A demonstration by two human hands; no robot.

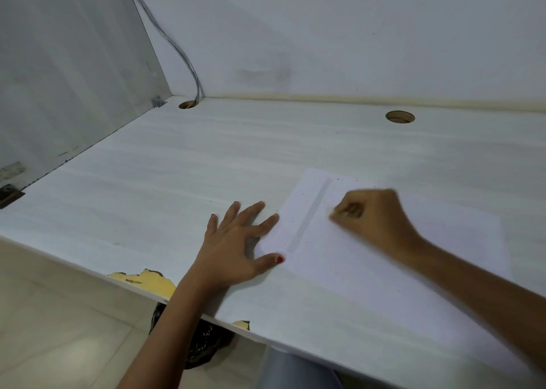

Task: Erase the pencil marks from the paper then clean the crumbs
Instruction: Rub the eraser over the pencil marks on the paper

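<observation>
The desk (206, 158) is matt, pale wood-grain laminate, chipped to raw board at lower left. The paper (369, 264) is smooth, matt white.

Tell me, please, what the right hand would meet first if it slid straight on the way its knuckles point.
Probably the grey pencil band on the paper, just ahead of the right hand; beyond lie the left hand's fingertips. Blur makes this approximate.

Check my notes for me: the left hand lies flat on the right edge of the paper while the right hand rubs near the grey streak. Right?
Not quite. The head view shows the left hand on the left edge of the paper; the right hand rubs near the grey streak.
</observation>
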